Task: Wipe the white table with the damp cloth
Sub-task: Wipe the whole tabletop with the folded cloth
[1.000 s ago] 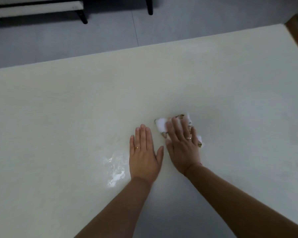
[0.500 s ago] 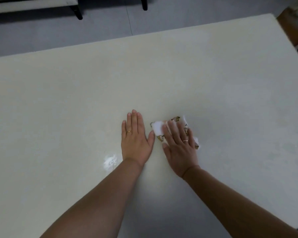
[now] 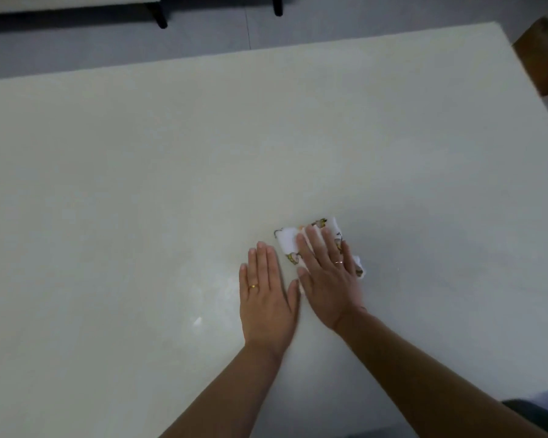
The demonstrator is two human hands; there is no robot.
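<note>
**A:** Head view, looking down: right hand (image 3: 328, 279) flat on the damp cloth (image 3: 288, 241), fingers extended and close together, pressing rather than pinching. Cloth near the middle of the white table (image 3: 140, 169), its left corner and right edge poking out from under the fingers.

**B:** And the left hand (image 3: 268, 300)?

**A:** Palm down on bare tabletop just beside the cloth, fingers straight and pressed side by side, holding nothing. Thumb close to the right hand's thumb; cannot tell if touching.

**B:** Handling of the cloth?

**A:** Probably soft, thin and light, folded small, printed with little figures. Likely to bunch or roll at the loose corners if pushed from one edge. Best driven from above with a flat palm over the centre, weight spread evenly. Dampness should help it cling and glide on the smooth top rather than skid away.

**B:** Room to move?

**A:** Plenty. Wide bare surface to the left, ahead and to the right. Far edge well apart from the hands, grey floor (image 3: 203, 42) beyond it. Right edge also well apart, something brown (image 3: 541, 58) past that corner, too blurred to identify. Faint glossy patch (image 3: 209, 298) just left of the left hand, possibly moisture.

**B:** Risks?

**A:** Few. Mainly the cloth folding over itself on a long stroke.
</note>
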